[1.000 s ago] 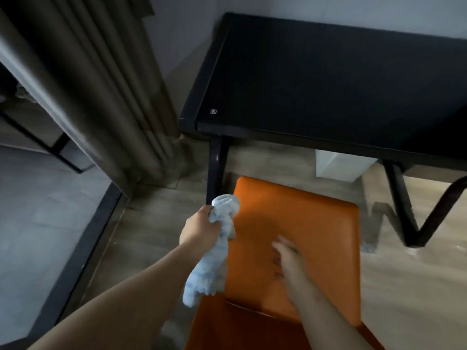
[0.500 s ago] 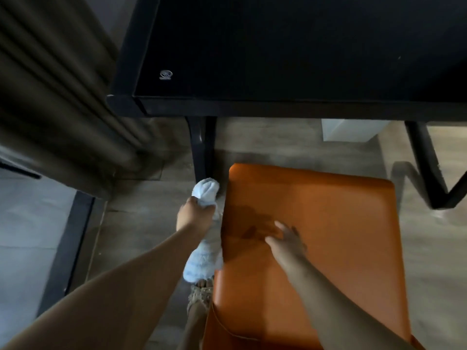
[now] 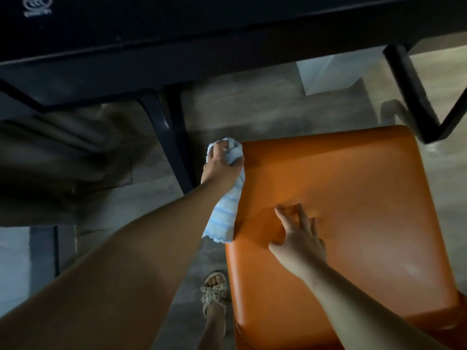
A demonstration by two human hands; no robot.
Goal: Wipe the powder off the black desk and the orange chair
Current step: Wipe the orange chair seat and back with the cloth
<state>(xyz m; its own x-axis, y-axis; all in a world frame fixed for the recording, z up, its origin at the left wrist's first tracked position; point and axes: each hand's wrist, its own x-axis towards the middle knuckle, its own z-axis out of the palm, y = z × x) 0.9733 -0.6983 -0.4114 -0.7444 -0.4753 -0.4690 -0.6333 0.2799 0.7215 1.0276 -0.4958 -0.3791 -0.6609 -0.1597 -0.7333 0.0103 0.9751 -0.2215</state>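
The left hand grips a bunched pale-blue striped cloth at the 10 o'clock corner of the orange chair. The wad sits under the fingers against the seat edge, and a loose tail hangs down along the seat's 9 o'clock side. That hold probably puts a thick pad of fabric under the palm for a firm stroke across the seat. The right hand lies open on the seat towards its 8 o'clock part, fingers spread and palm down. It holds nothing, and I judge that it braces the chair so it does not slide under the wiping. The black table fills the view at 12 o'clock, its near edge above the chair and apart from it. One table leg stands just beside the left hand at its 9 o'clock. A sandalled foot rests on the floor at 6 o'clock, close against the seat's left side. The tabletop is cut off by the upper border, so I cannot tell whether any powder lies on it. No powder is plainly visible on the seat either, since a pale sheen near 4 o'clock could be dust or glare. The chair's near part runs out of view at 5 o'clock. A dark curtain at 9 o'clock is blurred, and the table hides part of a white box at 1 o'clock.
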